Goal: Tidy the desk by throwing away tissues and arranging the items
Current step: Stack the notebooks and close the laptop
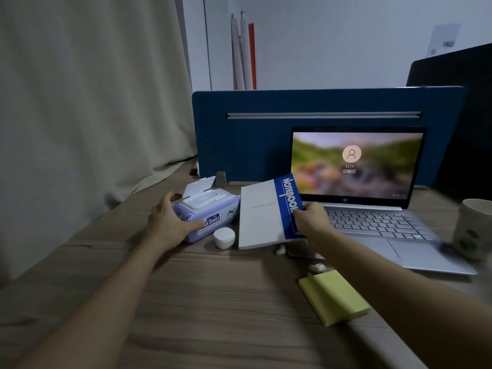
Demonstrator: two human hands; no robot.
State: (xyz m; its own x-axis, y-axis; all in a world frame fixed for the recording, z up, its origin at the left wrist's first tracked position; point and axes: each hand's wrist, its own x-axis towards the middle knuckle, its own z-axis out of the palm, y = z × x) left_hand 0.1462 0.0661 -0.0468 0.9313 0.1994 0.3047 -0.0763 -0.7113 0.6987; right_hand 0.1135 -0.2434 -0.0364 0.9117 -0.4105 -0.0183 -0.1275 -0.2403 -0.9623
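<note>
Both hands outstretched, left hand (170, 222) cupping, right hand (311, 222) pinching.

Mug (474, 230) cut by the right edge — small white bits (316, 267) by the laptop (372, 222) unidentifiable.

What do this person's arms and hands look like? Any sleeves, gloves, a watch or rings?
Both forearms are bare: no sleeves reach into view. The left hand and the right hand wear no gloves, and no watch, bracelet or ring shows on the sides the camera sees. The light is dim, so finer details cannot be told.
</note>
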